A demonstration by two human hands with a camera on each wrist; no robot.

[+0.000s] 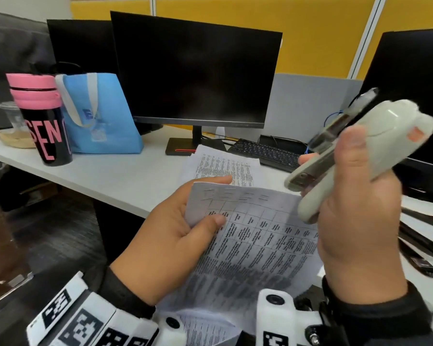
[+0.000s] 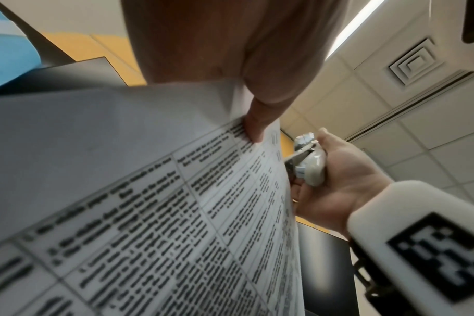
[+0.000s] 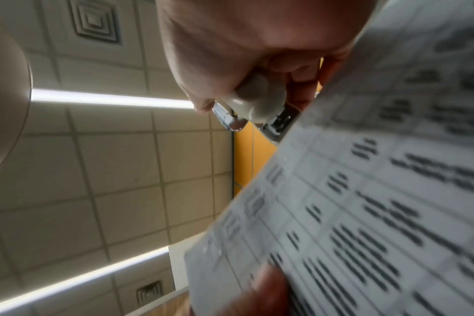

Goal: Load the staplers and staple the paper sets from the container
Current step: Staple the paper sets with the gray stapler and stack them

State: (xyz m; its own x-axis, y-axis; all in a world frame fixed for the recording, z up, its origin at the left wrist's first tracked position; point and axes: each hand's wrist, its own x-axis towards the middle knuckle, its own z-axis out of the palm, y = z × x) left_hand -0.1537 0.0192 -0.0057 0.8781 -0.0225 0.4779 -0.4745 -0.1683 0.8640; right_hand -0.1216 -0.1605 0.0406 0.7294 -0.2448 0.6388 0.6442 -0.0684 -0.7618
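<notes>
— White desk across the middle of the head view, yellow partition along the top. We see a black monitor at centre, a pink-lidded bottle and a blue bag at left, a keyboard right of centre.

— We hold the paper set low in the frame, left hand pinching its upper left corner. Our right hand grips the pale stapler at upper right, raised above the sheets, its jaws apart.

— Only the wrist views show ceiling tiles, a vent and light strips.

— More printed sheets lie on the desk beyond.
</notes>
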